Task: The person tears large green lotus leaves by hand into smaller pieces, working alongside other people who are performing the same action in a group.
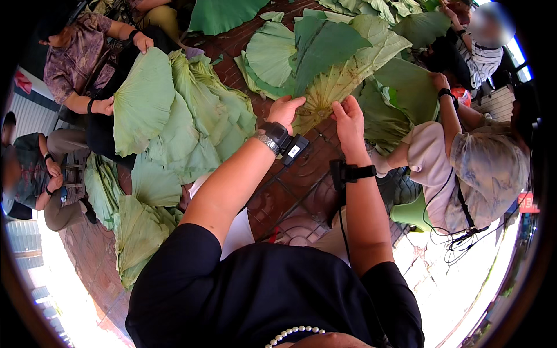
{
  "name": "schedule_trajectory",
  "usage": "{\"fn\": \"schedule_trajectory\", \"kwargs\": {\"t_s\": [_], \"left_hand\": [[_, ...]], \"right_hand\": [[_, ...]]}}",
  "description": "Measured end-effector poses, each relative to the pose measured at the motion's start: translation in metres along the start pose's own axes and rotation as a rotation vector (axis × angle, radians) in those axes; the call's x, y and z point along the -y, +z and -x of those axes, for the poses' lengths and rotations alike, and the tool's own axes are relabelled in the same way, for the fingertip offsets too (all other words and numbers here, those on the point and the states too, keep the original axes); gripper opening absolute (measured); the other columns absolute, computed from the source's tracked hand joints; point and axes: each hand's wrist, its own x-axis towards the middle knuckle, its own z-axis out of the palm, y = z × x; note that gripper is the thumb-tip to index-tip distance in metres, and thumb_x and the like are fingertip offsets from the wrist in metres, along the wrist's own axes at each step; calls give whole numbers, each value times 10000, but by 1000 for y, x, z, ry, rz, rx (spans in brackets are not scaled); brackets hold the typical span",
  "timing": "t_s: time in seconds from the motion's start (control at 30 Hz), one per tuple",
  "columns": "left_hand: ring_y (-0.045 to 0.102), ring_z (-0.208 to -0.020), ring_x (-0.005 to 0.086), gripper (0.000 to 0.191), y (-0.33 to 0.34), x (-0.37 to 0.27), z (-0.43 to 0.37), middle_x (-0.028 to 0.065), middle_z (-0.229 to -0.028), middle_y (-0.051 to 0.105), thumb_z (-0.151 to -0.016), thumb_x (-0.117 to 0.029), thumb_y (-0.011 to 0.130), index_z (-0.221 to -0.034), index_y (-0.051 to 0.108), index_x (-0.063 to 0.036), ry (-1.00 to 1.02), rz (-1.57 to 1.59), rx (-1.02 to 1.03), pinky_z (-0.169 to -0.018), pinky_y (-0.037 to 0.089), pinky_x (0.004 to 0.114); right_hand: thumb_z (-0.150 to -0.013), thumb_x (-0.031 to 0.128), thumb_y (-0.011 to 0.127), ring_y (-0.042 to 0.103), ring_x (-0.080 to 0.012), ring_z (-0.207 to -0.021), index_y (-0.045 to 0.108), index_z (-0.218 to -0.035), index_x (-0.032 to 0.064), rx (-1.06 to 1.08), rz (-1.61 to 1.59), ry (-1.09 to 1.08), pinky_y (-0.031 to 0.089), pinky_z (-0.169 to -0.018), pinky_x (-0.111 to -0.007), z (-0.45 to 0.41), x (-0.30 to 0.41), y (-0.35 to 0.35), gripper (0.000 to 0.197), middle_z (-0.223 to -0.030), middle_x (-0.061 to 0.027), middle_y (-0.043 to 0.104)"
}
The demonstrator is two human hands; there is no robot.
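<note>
A large lotus leaf is stretched between my two hands, its yellowish face veined and speckled with brown near the centre. At its lower left edge, my left hand grips it with the thumb on top. My right hand pinches the lower right edge between thumb and fingers. A darker green, folded leaf part rises above the yellowish face; whether it belongs to the same leaf I cannot tell. Beyond my left hand, a paler lotus leaf lies on other leaves over the floor.
Stacked lotus leaves lie to the left, with another pile nearer me. A person on the left holds a leaf; one on the right handles another. A green stool and loose black cables are at right, above tiled floor.
</note>
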Motion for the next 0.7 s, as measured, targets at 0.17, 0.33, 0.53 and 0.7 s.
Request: {"fn": "schedule_trajectory", "kwargs": {"t_s": [0.17,0.33,0.53,0.7], "left_hand": [[508,-968,164,494,3,0,1,25,-1111,562,-890,-182,723,-1314,493,-74,79,139,-97,-947,431,354],[524,-852,120,183,12,-11,9,-40,-932,576,-953,-297,668,-1039,576,-163,232,162,-22,-861,449,350],[577,-831,128,240,13,-31,19,-5,-974,612,-994,-346,608,-1020,547,-115,337,57,13,-769,508,306],[542,-734,86,300,8,-33,13,-8,-830,580,-1024,-349,549,-903,566,-75,484,-97,-26,-690,492,295]], "right_hand": [[-977,96,560,529,-53,-727,593,-1063,18,-86,40,-16,432,-615,-234,-2,-2,1,121,-872,7,610],[-984,186,592,551,-65,-795,603,-1044,33,-105,197,81,460,-693,-244,-9,-15,-12,164,-891,15,606],[-982,255,596,597,-110,-725,598,-954,-8,-104,336,112,467,-633,-280,-12,-28,-13,264,-829,-37,634],[-883,331,653,654,-368,-792,629,-886,25,-23,815,-38,507,-709,-454,5,-22,-4,307,-789,-149,679]]}}
